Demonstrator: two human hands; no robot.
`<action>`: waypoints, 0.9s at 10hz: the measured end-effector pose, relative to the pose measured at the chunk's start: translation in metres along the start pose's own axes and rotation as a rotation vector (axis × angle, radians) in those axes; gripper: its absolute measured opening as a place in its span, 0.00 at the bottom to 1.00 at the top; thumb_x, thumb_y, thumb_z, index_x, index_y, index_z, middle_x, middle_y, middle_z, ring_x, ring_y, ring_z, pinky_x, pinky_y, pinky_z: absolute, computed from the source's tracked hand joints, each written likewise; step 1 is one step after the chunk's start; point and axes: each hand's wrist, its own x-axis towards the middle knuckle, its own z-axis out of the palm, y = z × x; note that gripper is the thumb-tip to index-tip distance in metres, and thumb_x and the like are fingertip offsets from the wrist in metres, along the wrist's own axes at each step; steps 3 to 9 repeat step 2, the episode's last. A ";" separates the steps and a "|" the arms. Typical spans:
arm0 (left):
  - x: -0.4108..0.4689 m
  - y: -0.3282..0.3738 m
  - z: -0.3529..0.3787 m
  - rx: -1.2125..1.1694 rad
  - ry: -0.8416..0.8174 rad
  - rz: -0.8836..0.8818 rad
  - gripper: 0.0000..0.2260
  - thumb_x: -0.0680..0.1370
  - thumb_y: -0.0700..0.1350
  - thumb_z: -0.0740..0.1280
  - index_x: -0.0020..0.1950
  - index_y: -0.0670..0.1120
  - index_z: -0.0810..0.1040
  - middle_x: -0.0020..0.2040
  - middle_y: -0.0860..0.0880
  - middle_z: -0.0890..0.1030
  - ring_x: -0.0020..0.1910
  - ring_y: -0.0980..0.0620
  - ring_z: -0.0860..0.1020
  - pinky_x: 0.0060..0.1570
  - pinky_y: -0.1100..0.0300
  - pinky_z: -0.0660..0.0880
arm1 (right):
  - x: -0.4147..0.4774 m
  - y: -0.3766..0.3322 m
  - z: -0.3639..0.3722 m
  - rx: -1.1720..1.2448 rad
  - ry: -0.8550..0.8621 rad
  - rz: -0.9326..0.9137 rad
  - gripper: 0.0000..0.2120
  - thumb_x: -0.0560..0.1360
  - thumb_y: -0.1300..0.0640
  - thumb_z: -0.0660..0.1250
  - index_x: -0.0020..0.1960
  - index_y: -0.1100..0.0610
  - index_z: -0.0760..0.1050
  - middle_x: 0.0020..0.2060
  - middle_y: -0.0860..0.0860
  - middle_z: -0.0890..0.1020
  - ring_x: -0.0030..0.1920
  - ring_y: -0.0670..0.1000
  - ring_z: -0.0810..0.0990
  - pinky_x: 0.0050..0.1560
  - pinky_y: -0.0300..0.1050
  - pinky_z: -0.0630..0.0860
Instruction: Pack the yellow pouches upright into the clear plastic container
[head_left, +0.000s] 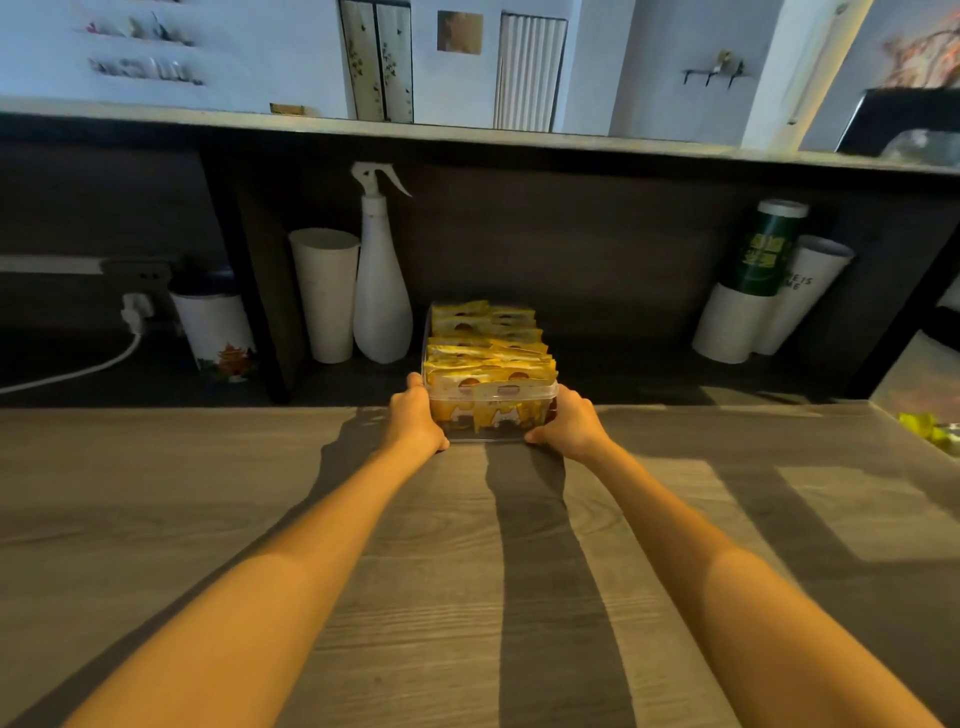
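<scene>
A clear plastic container (491, 393) stands at the far edge of the wooden table (208, 493), reaching into the dark recess under the shelf. It is packed with several yellow pouches (488, 348) standing upright in rows, their tops above the rim. My left hand (415, 415) grips the container's left near corner. My right hand (566, 423) grips its right near corner. Both arms are stretched forward.
Left of the container stand a white spray bottle (379, 291) and a tall white cup (324, 293). A printed cup (215, 325) and a plugged-in white cable (78, 371) are further left. Stacked white cups and a green cup (769, 286) lean at the right. A shelf (467, 132) hangs above.
</scene>
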 end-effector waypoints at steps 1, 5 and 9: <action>-0.001 -0.001 -0.004 0.034 -0.017 -0.005 0.27 0.70 0.31 0.70 0.66 0.40 0.63 0.65 0.39 0.69 0.63 0.42 0.72 0.56 0.53 0.73 | -0.004 -0.004 -0.003 0.002 -0.034 0.029 0.28 0.69 0.63 0.72 0.67 0.59 0.68 0.62 0.56 0.76 0.65 0.56 0.73 0.62 0.48 0.71; -0.005 -0.002 -0.012 0.080 -0.001 -0.024 0.22 0.72 0.31 0.68 0.63 0.40 0.66 0.63 0.38 0.71 0.61 0.41 0.73 0.53 0.53 0.73 | -0.010 -0.005 -0.006 -0.027 0.004 0.076 0.24 0.69 0.64 0.71 0.63 0.59 0.70 0.59 0.57 0.77 0.62 0.58 0.74 0.61 0.52 0.75; -0.005 -0.002 -0.012 0.080 -0.001 -0.024 0.22 0.72 0.31 0.68 0.63 0.40 0.66 0.63 0.38 0.71 0.61 0.41 0.73 0.53 0.53 0.73 | -0.010 -0.005 -0.006 -0.027 0.004 0.076 0.24 0.69 0.64 0.71 0.63 0.59 0.70 0.59 0.57 0.77 0.62 0.58 0.74 0.61 0.52 0.75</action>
